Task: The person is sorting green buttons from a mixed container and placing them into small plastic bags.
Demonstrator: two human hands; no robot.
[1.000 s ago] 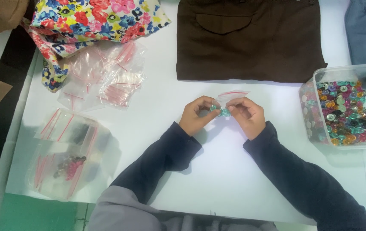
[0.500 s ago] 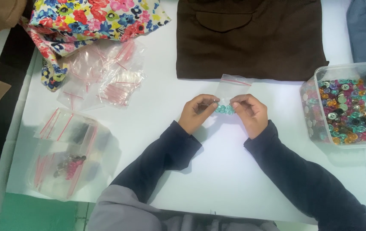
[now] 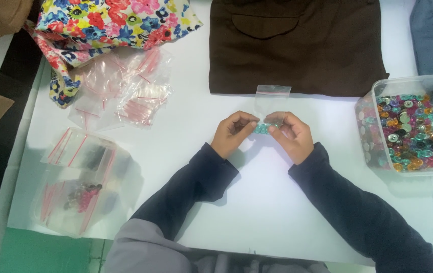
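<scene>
Pinching a small clear zip bag (image 3: 272, 98) between both hands over the middle of the white bench (image 3: 257, 212), its red-lined mouth pointing away toward the brown garment (image 3: 297, 45). Teal buttons (image 3: 262, 129) bunched at the near end, right between the fingertips. Left hand (image 3: 234, 132) and right hand (image 3: 290, 134) each in a narrow pinch grip on the bag's lower corners. Likely very light, thin, limp and slick film; small hard buttons inside, free to slide and spill if tipped mouth-down. Best held by the corners or just under the zip strip. Off right, a clear tub (image 3: 411, 126) of mixed coloured buttons. Off left, loose empty bags (image 3: 130, 93), filled bags (image 3: 82, 182), floral cloth (image 3: 105, 25).
</scene>
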